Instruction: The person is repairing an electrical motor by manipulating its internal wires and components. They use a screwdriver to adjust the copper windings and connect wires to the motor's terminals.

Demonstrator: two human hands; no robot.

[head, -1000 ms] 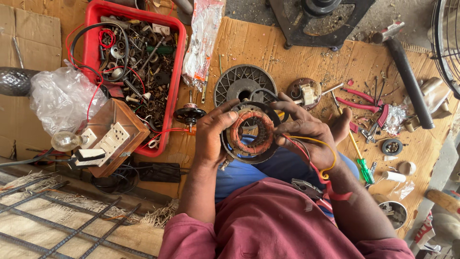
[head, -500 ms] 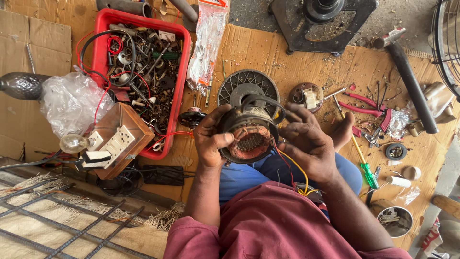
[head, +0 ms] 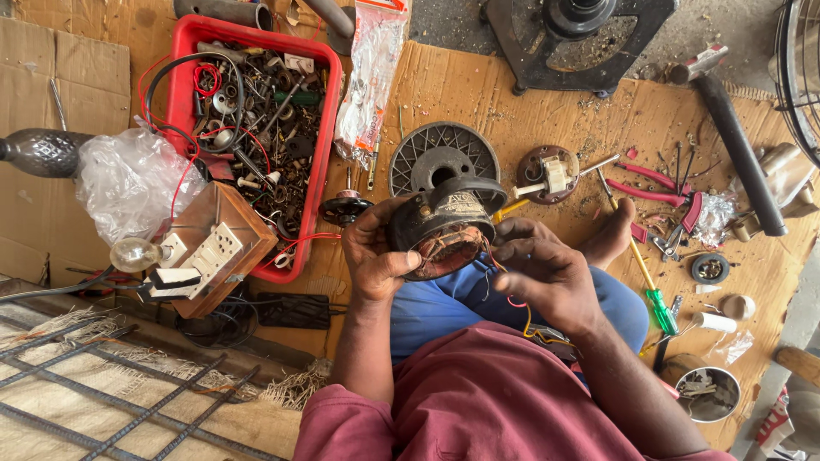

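Work surface: flattened brown cardboard sheet (head: 530, 94) on the floor, person seated on it. Red plastic bin of loose metal parts and wires (head: 320, 128) to the left; round grey slotted fan-motor cover (head: 414, 158) lies just beyond the hands. Held over the lap: dark round motor body with copper windings (head: 444, 230), winding face tilted toward the camera. Left hand (head: 376, 256) wraps the housing rim, grip closed on it, thumb across the lower edge. Right hand (head: 547, 273) rests fingertips at the winding side, grip narrow, pinching near thin red and yellow lead wires (head: 517, 303). Judgement: hold the housing steady with the left, work leads gently to avoid nicking the copper, keep slack clear of the rim.
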